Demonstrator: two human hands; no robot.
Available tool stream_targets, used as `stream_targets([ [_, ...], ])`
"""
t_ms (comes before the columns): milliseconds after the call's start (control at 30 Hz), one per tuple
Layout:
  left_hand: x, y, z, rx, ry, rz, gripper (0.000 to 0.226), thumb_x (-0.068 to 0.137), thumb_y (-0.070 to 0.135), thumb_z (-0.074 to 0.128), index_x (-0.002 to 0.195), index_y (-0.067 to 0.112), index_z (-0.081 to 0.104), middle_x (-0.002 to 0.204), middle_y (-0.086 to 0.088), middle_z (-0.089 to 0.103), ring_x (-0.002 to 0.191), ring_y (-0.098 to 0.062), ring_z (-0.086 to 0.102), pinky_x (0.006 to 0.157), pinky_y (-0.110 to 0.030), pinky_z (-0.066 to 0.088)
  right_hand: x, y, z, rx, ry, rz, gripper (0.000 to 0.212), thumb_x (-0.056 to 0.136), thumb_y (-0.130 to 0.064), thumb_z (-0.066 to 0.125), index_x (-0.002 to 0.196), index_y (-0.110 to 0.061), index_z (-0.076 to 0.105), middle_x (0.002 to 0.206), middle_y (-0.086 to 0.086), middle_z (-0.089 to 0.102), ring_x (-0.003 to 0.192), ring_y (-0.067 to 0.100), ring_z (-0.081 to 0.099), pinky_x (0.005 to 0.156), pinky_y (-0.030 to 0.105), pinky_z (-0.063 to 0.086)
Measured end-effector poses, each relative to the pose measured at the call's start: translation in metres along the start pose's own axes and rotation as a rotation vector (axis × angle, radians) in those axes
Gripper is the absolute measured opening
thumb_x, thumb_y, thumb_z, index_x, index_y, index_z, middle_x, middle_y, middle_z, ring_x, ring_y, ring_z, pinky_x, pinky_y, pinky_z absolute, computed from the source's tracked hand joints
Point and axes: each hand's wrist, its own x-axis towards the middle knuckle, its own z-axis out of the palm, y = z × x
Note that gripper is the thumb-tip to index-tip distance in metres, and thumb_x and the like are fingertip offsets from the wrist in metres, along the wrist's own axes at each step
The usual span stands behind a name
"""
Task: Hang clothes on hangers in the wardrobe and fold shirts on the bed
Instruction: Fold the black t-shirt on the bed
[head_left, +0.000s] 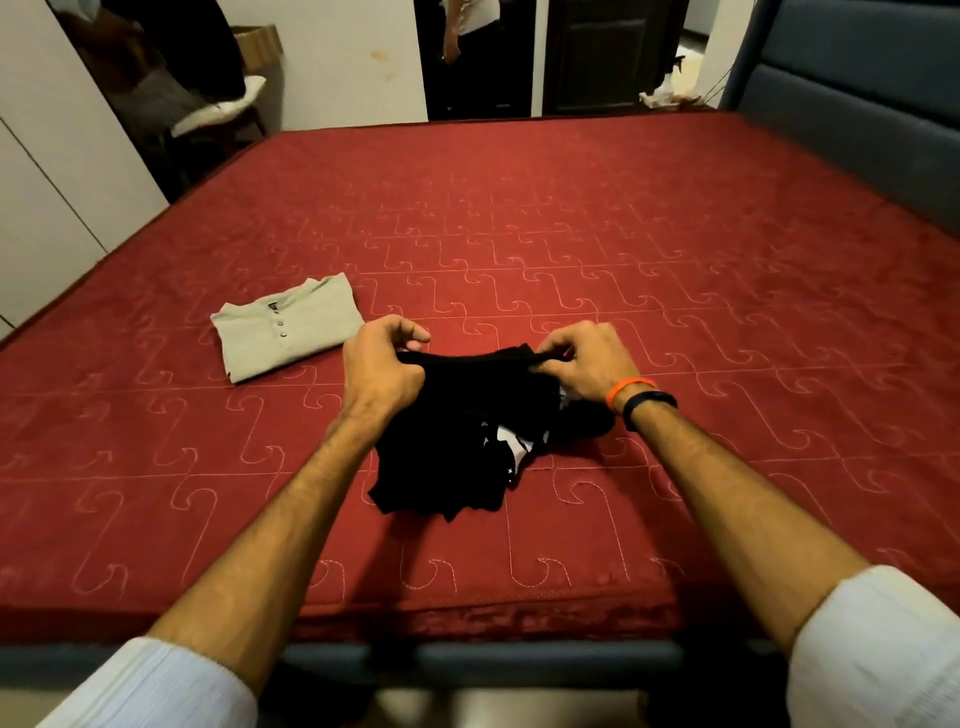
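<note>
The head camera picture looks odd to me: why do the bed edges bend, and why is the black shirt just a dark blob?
Head view: the wide-angle lens bows the bed edges and stretches the forearms; dim, warm light leaves the black shirt nearly featureless, only a white print showing; the grey folded shirt reads clearly; the far doorway is dark and soft.

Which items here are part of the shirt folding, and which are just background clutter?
In the job: black shirt, gripped by left hand and right hand; folded grey shirt; bed.
Lying about: chair with white cushion, cardboard box.
</note>
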Motion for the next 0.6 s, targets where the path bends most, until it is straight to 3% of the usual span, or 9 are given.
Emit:
stream_targets([
  [67,-0.003,0.002,-0.001,0.09,0.031,0.023,0.044,0.063,-0.008,0.053,0.087,0.024,0.072,0.081,0.011,0.069,0.078,-0.009,0.065,0.077,-0.026,0.054,-0.003,0.0,-0.007,-0.184,0.104,0.018,0.021,0.077,-0.015,0.07,0.094,-0.025,0.075,0.096,-0.001,0.072,0.091,0.021,0.068,0.077,0.031,0.054],
  [167,-0.002,0.004,-0.004,0.363,0.111,0.077,0.045,0.069,-0.003,0.057,0.098,0.028,0.074,0.101,0.003,0.073,0.1,-0.025,0.065,0.082,-0.036,0.053,-0.007,-0.002,-0.017,-0.364,0.131,0.062,0.037,0.074,-0.01,0.062,0.104,-0.029,0.073,0.106,0.002,0.071,0.1,0.029,0.066,0.079,0.034,0.05],
  [300,0.004,0.001,-0.015,0.547,0.064,0.031,0.037,0.076,0.005,0.061,0.102,0.028,0.074,0.103,-0.007,0.072,0.102,-0.034,0.065,0.081,-0.039,0.051,-0.002,0.005,-0.032,-0.08,0.045,0.198,0.038,0.075,-0.009,0.058,0.102,-0.029,0.076,0.09,0.006,0.074,0.09,0.028,0.068,0.087,0.04,0.056],
  [367,0.005,-0.001,-0.021,0.506,0.033,-0.027,0.036,0.075,0.005,0.058,0.1,0.027,0.075,0.097,-0.009,0.073,0.098,-0.034,0.066,0.082,-0.038,0.052,0.0,0.005,-0.041,-0.006,0.074,0.214,0.034,0.078,-0.008,0.058,0.099,-0.026,0.078,0.084,0.007,0.072,0.084,0.026,0.068,0.086,0.041,0.057],
  [433,0.009,-0.002,-0.025,0.323,0.001,-0.098,0.039,0.072,0.001,0.05,0.09,0.026,0.074,0.082,-0.007,0.074,0.084,-0.027,0.071,0.08,-0.036,0.057,0.001,0.003,-0.048,-0.109,0.124,0.205,0.04,0.077,-0.005,0.058,0.104,-0.029,0.076,0.098,0.008,0.074,0.097,0.03,0.068,0.089,0.038,0.056],
  [533,0.014,0.001,-0.028,0.028,-0.011,-0.159,0.048,0.072,-0.006,0.037,0.084,0.021,0.074,0.069,-0.005,0.073,0.056,-0.013,0.071,0.059,-0.027,0.06,-0.001,-0.003,-0.052,-0.244,0.2,0.238,0.045,0.078,-0.003,0.059,0.111,-0.03,0.074,0.107,0.011,0.073,0.104,0.035,0.065,0.086,0.038,0.052],
  [600,0.017,0.004,-0.028,-0.047,-0.02,-0.123,0.05,0.072,-0.009,0.033,0.083,0.018,0.074,0.069,-0.007,0.073,0.052,-0.01,0.069,0.051,-0.022,0.057,-0.002,-0.005,-0.053,-0.248,0.261,0.268,0.044,0.078,-0.005,0.059,0.111,-0.03,0.074,0.105,0.014,0.072,0.103,0.038,0.065,0.085,0.038,0.052],
])
